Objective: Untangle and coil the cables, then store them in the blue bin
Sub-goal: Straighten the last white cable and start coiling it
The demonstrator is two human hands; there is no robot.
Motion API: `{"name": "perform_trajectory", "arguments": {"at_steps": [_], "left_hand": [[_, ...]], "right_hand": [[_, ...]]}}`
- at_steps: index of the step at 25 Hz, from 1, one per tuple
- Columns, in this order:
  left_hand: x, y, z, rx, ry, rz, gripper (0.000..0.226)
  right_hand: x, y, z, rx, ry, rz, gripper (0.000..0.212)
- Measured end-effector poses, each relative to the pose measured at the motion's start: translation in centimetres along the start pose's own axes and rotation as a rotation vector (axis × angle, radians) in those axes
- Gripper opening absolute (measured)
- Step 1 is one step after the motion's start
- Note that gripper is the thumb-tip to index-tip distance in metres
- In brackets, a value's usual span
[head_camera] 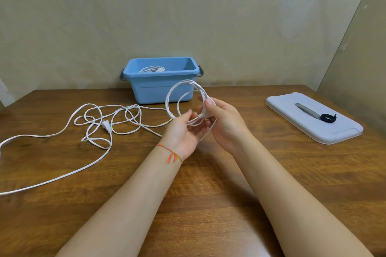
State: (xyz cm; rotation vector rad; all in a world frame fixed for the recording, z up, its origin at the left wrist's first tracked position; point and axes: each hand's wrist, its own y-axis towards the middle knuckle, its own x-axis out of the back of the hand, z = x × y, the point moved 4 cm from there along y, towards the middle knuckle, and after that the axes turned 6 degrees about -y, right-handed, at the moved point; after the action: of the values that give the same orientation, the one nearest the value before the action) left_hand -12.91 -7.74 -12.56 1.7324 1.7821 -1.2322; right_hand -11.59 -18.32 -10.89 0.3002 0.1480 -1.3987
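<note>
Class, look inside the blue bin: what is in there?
A coiled white cable lies inside the blue bin. The front wall hides the bin's floor, so anything lower down cannot be seen.

Quantities in view:

- Hands: two, the left hand and the right hand, at frame centre.
- Blue bin: one, upper centre.
- White cables: three. One coiled cable inside the bin, one partly coiled cable at the hands, one loose cable at left.
- Grey lid: one, right of frame.
- Strap: one, on the lid.
- Thread bracelet: one.
</note>
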Motion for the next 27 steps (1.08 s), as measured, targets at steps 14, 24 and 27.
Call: {"name": "perform_trajectory", "arguments": {"at_steps": [14,24,27], "left_hand": [[1.4,0.2,-3.0,0.07,0.084,0.021,0.054],[1.1,0.8,-1.9,-0.142,-0.026,-0.101,0.033],[0.2,-0.1,-1.4,0.072,0.185,0.065,0.032]], "right_hand": [[0.1,-1.1,1.1,-0.217,0.054,0.13,0.03],[-1.1,-0.9,-0.8,-0.149,-0.103,-0.284,0.042],[0.9,-0.8,0.8,-0.175,-0.176,-0.298,0.048]]}}
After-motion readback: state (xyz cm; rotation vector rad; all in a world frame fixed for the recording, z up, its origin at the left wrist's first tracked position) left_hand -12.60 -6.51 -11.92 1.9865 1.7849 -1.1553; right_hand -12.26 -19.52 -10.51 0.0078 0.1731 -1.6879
